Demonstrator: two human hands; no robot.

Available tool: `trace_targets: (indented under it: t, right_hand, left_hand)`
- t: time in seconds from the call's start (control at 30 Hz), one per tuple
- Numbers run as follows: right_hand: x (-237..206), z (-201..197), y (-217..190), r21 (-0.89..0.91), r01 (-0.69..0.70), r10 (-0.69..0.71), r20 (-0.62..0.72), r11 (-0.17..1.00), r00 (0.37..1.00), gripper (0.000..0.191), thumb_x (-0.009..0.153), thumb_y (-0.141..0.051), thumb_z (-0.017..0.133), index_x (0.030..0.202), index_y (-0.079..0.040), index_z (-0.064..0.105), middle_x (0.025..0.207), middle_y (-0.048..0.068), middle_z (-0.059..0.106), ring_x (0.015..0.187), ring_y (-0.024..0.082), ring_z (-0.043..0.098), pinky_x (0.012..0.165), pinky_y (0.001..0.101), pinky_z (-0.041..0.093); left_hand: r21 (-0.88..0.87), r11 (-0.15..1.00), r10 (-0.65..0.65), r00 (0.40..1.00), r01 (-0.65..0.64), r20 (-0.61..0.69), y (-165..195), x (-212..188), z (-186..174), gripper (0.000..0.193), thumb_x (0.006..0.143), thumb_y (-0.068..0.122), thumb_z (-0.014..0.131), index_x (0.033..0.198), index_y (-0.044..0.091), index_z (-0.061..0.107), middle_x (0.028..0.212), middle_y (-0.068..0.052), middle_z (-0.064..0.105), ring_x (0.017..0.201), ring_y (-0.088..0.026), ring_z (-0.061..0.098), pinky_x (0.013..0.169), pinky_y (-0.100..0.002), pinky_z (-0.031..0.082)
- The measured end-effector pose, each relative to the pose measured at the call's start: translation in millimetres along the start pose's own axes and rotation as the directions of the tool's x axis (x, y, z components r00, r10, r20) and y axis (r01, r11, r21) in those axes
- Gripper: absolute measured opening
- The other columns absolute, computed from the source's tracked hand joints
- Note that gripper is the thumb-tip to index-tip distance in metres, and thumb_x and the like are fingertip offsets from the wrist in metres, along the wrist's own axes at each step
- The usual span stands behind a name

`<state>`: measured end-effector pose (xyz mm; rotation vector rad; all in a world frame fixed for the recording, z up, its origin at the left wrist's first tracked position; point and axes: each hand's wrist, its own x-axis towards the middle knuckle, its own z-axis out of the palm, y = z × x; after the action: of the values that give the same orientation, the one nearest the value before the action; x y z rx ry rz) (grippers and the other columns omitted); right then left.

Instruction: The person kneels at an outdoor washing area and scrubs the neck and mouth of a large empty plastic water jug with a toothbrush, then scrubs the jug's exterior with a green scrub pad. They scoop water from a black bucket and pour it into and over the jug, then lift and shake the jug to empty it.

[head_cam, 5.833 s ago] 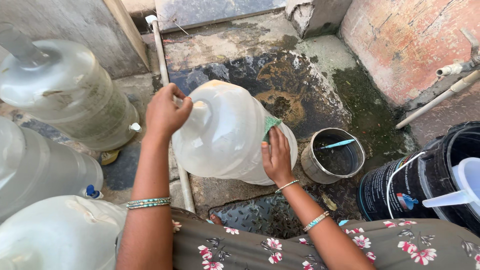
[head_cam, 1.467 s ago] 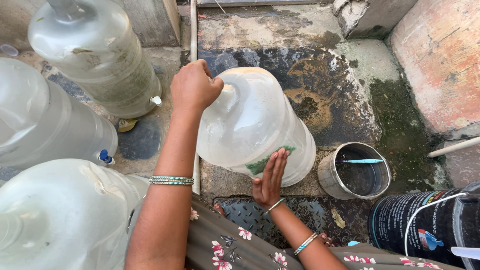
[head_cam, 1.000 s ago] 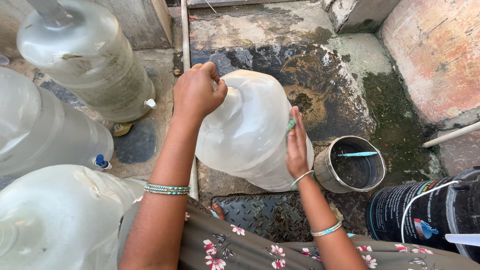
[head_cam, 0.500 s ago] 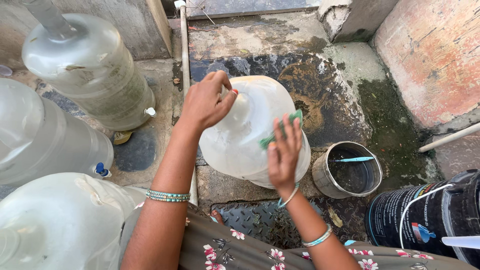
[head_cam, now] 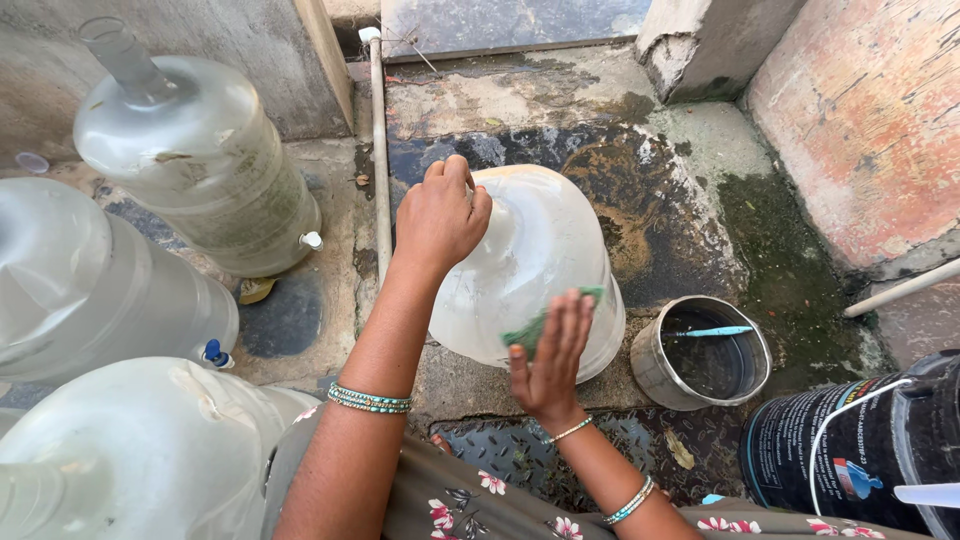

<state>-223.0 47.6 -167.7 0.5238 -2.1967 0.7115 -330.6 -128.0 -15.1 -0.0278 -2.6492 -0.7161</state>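
Note:
A large translucent water jug [head_cam: 545,250] stands tilted on the wet concrete floor in the middle of the view. My left hand [head_cam: 440,215] is closed around its neck at the top. My right hand [head_cam: 550,355] presses a green scrub pad [head_cam: 535,325] flat against the jug's near side, fingers spread over the pad. Both wrists wear thin bangles.
Three more big jugs crowd the left: one upright at the back [head_cam: 195,160], one at mid left [head_cam: 80,285], one at lower left [head_cam: 150,450]. A small metal pot [head_cam: 700,350] with a blue stick stands right of the jug. A black bucket [head_cam: 860,440] sits lower right. A pipe [head_cam: 378,150] runs along the floor.
My right hand slid the green pad around the jug's side, from the right flank down to the near lower face. The left hand kept its hold on the neck.

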Motion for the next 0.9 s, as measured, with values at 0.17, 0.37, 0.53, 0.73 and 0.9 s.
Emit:
trace_targets:
  t: [0.17,0.37,0.53,0.73,0.9]
  right_hand:
    - [41.6,-21.3,9.1,-0.013,0.154,-0.139,0.360,0.988,0.923,0.072,0.108,-0.048,0.038,0.162,-0.004,0.021,0.169,0.016,0.029,0.157,0.031,0.029,0.130,0.0530,0.023]
    - [106.1,-50.7,31.5,-0.257,0.037,0.056,0.348,0.966,0.936,0.067,0.108,-0.043,0.044,0.154,0.006,0.035,0.159,0.029,0.033,0.154,0.046,0.020,0.126,0.0568,0.019]
    - [110.2,-63.4,28.1,-0.259,0.015,0.092,0.397,0.966,0.913,0.061,0.105,-0.033,0.042,0.157,-0.001,0.038,0.162,0.023,0.035,0.153,0.042,0.023,0.125,0.0573,0.015]
    - [92.4,-71.3,0.8,-0.098,0.015,0.024,0.386,0.995,0.922,0.071,0.100,-0.036,0.045,0.156,0.004,0.028,0.160,0.024,0.034,0.152,0.041,0.026,0.125,0.0574,0.015]
    - [90.5,-81.4,5.7,-0.064,-0.006,0.030,0.386,0.998,0.922,0.078,0.102,-0.045,0.048,0.158,0.004,0.025,0.162,0.024,0.030,0.153,0.040,0.025,0.125,0.0551,0.016]
  left_hand:
    - [-0.032,0.998,0.050,0.993,-0.047,0.109,17.5,-4.4,-10.8,0.031,0.092,0.035,0.054,0.103,0.006,0.057,0.104,-0.021,0.065,0.088,-0.045,0.067,0.078,-0.056,0.051]
    - [-0.165,0.945,0.298,0.952,-0.283,0.071,32.5,-23.3,-24.6,0.042,0.089,0.039,0.061,0.110,0.002,0.056,0.102,-0.021,0.065,0.090,-0.044,0.067,0.078,-0.054,0.053]
    - [-0.224,0.902,0.370,0.928,-0.370,-0.042,39.5,-36.3,-12.3,0.043,0.093,0.043,0.067,0.109,0.003,0.058,0.100,-0.020,0.063,0.086,-0.041,0.067,0.071,-0.049,0.054]
    - [-0.219,0.935,0.249,0.956,-0.280,-0.158,51.7,-44.0,2.8,0.034,0.095,0.034,0.066,0.111,0.005,0.060,0.102,-0.016,0.063,0.080,-0.038,0.067,0.068,-0.048,0.053]
    - [-0.220,0.932,0.255,0.952,-0.288,-0.168,65.8,-53.3,3.9,0.030,0.095,0.031,0.065,0.109,0.005,0.060,0.102,-0.015,0.063,0.078,-0.038,0.066,0.069,-0.049,0.052]
